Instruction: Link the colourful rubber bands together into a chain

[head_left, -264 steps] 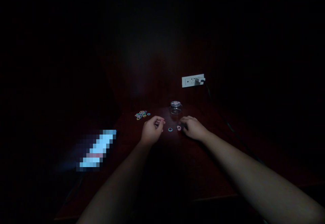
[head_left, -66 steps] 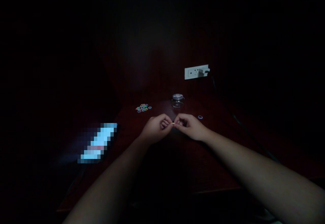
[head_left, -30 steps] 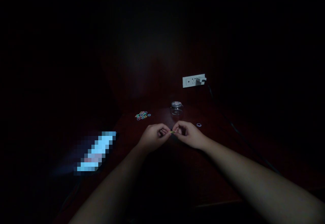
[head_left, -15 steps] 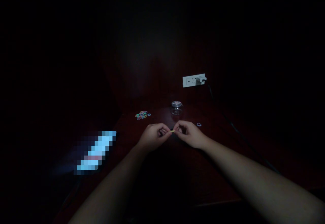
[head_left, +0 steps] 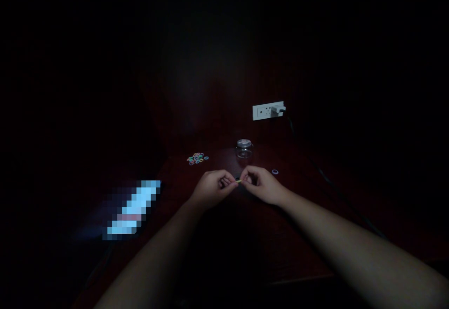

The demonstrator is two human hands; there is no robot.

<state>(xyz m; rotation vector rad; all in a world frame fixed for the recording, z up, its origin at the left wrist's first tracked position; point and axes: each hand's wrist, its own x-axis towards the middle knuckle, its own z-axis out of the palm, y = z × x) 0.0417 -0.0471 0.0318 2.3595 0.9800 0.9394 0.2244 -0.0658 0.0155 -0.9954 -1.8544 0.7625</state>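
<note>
A small yellow band (head_left: 239, 181) is pinched between my two hands over the dark red table (head_left: 280, 243). My left hand (head_left: 213, 188) grips its left end with thumb and fingertips, and my right hand (head_left: 262, 184) grips the right end. Something dark, too small to make out, shows just behind the band. Beyond my left hand lies a pile of several coloured bands (head_left: 196, 159). A clear jar (head_left: 244, 150) with a lid stands behind my hands. To the right of my right hand rests a pale purple ring (head_left: 275, 172).
On the left lies a lit, pixelated screen (head_left: 135, 210). A white wall socket (head_left: 263, 111) with a plug in it is at the back. A dark cable (head_left: 324, 176) runs down the right side. Surroundings are very dark.
</note>
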